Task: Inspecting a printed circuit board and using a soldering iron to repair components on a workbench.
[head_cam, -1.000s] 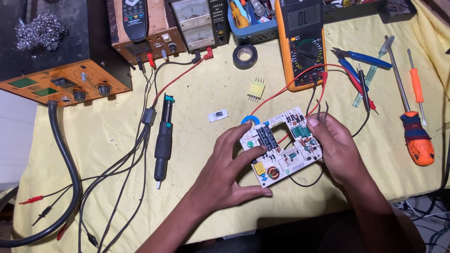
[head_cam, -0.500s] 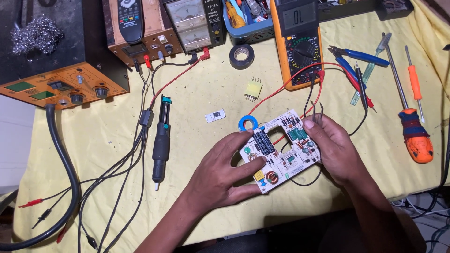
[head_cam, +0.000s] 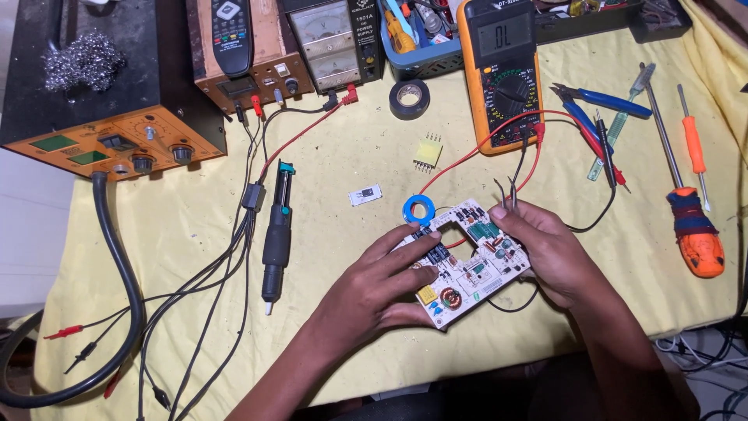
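A white circuit board (head_cam: 467,265) with a square cutout and a blue ring coil (head_cam: 418,209) lies tilted on the yellow cloth. My left hand (head_cam: 386,282) grips its left end, fingers spread over the components. My right hand (head_cam: 549,253) holds the right end, and thin metal tweezers (head_cam: 506,191) stick up from its fingers. Red and black probe leads (head_cam: 538,144) run from the orange multimeter (head_cam: 502,74) down to the board.
A black soldering iron (head_cam: 274,238) lies left of the board. A small yellow transformer (head_cam: 427,152), a white chip (head_cam: 365,195) and a tape roll (head_cam: 409,98) sit behind it. Pliers (head_cam: 600,101) and screwdrivers (head_cam: 693,218) lie at the right. Power supplies (head_cam: 117,86) stand at the back left.
The view has shifted slightly. Both hands stay on the board, which has hardly moved.
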